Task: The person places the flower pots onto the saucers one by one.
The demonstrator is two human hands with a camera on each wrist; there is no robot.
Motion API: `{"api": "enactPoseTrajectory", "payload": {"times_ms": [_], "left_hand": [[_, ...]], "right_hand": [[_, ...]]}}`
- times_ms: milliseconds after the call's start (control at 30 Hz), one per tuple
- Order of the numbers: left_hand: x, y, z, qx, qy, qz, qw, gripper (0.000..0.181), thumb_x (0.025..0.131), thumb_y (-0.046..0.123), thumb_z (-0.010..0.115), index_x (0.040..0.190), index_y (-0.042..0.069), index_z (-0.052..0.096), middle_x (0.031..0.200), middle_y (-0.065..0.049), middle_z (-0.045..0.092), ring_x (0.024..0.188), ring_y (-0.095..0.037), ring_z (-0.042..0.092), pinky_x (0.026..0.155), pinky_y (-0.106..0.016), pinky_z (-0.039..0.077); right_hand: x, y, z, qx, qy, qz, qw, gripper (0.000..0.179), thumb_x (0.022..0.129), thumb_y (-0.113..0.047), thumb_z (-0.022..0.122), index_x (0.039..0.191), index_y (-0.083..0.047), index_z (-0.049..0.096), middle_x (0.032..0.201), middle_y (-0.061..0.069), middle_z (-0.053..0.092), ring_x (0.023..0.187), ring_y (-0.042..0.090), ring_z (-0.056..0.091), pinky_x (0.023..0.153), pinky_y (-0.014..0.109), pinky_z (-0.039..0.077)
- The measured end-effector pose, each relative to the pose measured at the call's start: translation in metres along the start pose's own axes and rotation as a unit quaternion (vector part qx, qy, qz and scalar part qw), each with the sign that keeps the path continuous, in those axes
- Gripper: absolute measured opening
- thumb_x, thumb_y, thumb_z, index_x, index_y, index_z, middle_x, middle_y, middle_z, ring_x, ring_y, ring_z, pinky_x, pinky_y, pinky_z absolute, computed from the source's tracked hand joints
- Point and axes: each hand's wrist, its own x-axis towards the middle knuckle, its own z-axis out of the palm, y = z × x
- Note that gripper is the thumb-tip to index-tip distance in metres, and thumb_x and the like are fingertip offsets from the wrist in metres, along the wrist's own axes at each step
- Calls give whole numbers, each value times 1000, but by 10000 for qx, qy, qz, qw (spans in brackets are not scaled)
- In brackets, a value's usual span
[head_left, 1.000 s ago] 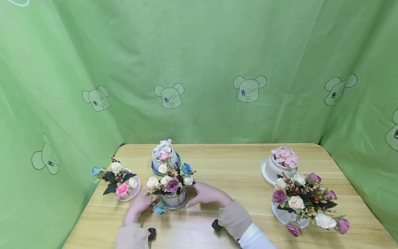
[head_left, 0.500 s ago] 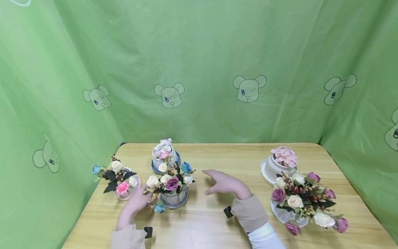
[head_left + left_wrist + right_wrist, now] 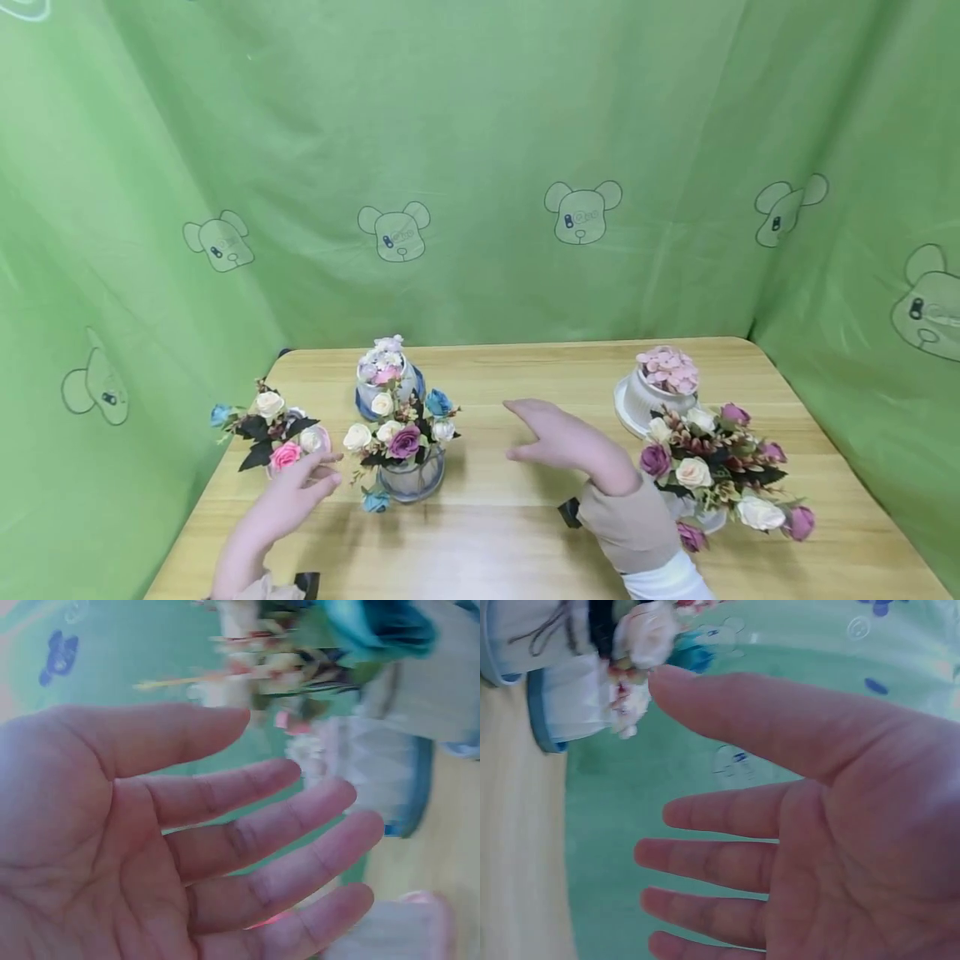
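In the head view my left hand hovers with fingers spread and holds nothing. Its fingertips overlap the front of a small potted arrangement on a pink saucer, topped by a pink rose. Right of it stands a whitish flower pot with artificial purple, cream and blue roses. My right hand hangs over the table to the right of that pot, its thumb apart from extended fingers and its palm bare. Both wrist views show bare palms, the left hand and the right hand.
Behind the middle pot is a white pot on a blue saucer with pale flowers. At the right stand a ribbed white pot with pink blossoms and, in front, a large bouquet with a white rose. Green curtains enclose the wooden table.
Both hands have come away from the middle flower pot, the left hand toward the lower left, the right hand to the right. The pot keeps its place. The head view has turned slightly right.
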Motion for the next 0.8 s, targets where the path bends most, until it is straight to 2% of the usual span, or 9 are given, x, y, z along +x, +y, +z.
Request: {"api": "enactPoseTrajectory", "payload": {"times_ms": [200, 300, 433, 567, 633, 733, 800], "left_hand": [[-6, 27, -27, 771, -136, 612, 9950, 41, 95, 21, 61, 129, -1, 55, 109, -14, 70, 100, -29, 67, 85, -43, 58], [-6, 40, -37, 1228, -164, 728, 9896, 42, 95, 25, 61, 129, 0, 56, 108, -14, 71, 98, -29, 68, 85, -46, 58], [0, 59, -46, 1555, -138, 853, 9841, 49, 97, 33, 58, 132, -1, 54, 111, -18, 69, 96, -30, 68, 84, -48, 57], [15, 75, -50, 1755, 206, 1096, 9781, 56, 99, 39, 52, 139, -1, 48, 130, -24, 59, 116, -42, 59, 100, -58, 48], [28, 81, -51, 1829, 436, 1286, 9737, 59, 99, 41, 51, 142, 1, 44, 143, -25, 49, 129, -46, 47, 109, -62, 37], [51, 87, -50, 1927, 728, 1558, 9661, 65, 98, 45, 52, 147, 5, 38, 155, -24, 32, 142, -47, 29, 116, -65, 23], [65, 90, -51, 2111, 972, 1745, 9568, 67, 96, 46, 55, 148, 8, 37, 158, -23, 24, 146, -47, 18, 118, -67, 14]], "right_hand": [[-30, -13, -32, -515, 250, -103, 9983, 71, 93, -36, 63, 146, 2, 37, 149, 26, 41, 138, 45, 37, 116, 59, 29], [-47, -16, -51, -741, 397, -152, 9963, 70, 93, -37, 61, 146, 1, 37, 149, 26, 41, 138, 46, 37, 116, 61, 29], [-67, -14, -80, -1082, 768, -231, 9909, 70, 94, -40, 60, 146, 1, 38, 148, 26, 41, 136, 46, 39, 114, 61, 31], [-80, -3, -107, -1328, 1264, -115, 9830, 72, 94, -40, 60, 147, 2, 35, 150, 26, 38, 139, 47, 33, 116, 63, 26], [-85, 4, -122, -1420, 1510, 30, 9783, 74, 94, -40, 60, 148, 2, 32, 153, 26, 33, 142, 48, 26, 118, 63, 21], [-89, 20, -140, -1664, 1868, 287, 9678, 78, 95, -44, 59, 151, 0, 27, 157, 23, 26, 146, 45, 18, 121, 61, 14], [-90, 31, -150, -1891, 2073, 458, 9587, 81, 95, -48, 56, 153, -3, 23, 159, 21, 21, 148, 43, 13, 122, 59, 10]]}}
